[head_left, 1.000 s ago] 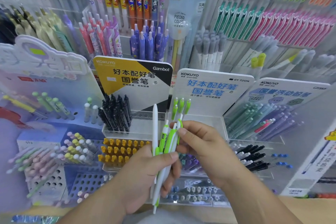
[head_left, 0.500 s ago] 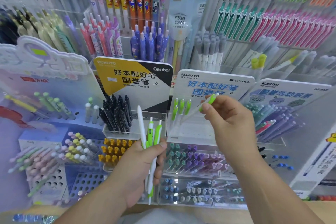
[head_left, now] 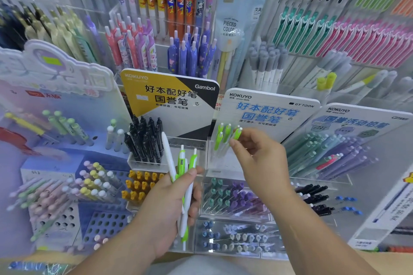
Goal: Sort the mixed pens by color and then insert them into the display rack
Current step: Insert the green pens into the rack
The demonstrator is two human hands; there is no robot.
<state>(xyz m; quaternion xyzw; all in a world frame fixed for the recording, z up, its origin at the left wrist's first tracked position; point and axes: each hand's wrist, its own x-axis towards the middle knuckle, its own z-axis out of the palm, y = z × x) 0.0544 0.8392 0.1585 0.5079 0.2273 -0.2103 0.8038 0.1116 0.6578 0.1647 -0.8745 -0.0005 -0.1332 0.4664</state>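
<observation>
Pinched in the right hand (head_left: 257,158) below the blue-lettered KOKUYO sign card (head_left: 266,110), the lime-green-and-white plastic pen (head_left: 237,134) may miss its slot if tilted, while the left hand (head_left: 165,205) grips spare pens (head_left: 181,161).

Clear rack (head_left: 220,164) under the sign card (head_left: 268,116): room is open to the right of the standing green pens (head_left: 220,138). Front approach is taken up by the right hand (head_left: 259,158). Neighbouring tray (head_left: 192,144): black pens (head_left: 145,140) fill the left half and the right half is open, but the left hand (head_left: 167,196) and its pen bundle (head_left: 181,163) stand before it. Slanted teal and purple pens (head_left: 324,152) crowd the right flank.
</observation>
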